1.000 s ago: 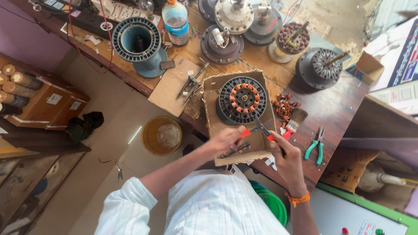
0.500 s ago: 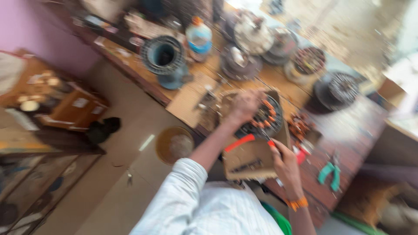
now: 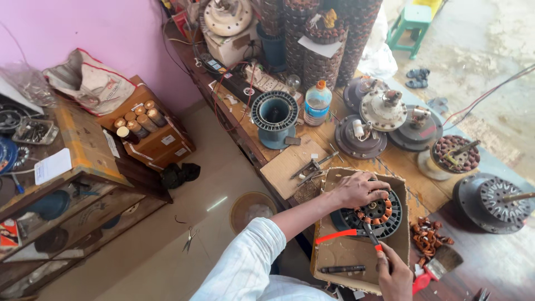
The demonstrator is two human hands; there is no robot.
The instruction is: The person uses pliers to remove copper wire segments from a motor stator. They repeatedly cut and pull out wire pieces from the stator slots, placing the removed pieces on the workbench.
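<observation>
left hand (image 3: 356, 189) rests palm-down on the stator (image 3: 372, 212), steadying it in the cardboard tray (image 3: 345, 256). right hand (image 3: 393, 273) grips red-handled pliers (image 3: 356, 233) at the windings. copper coils remain seated; removed scraps (image 3: 428, 237) lie right.

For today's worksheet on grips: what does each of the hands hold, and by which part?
Right hand grips red-handled pliers by one handle. Left hand rests on the stator rim, holding it down.
</observation>
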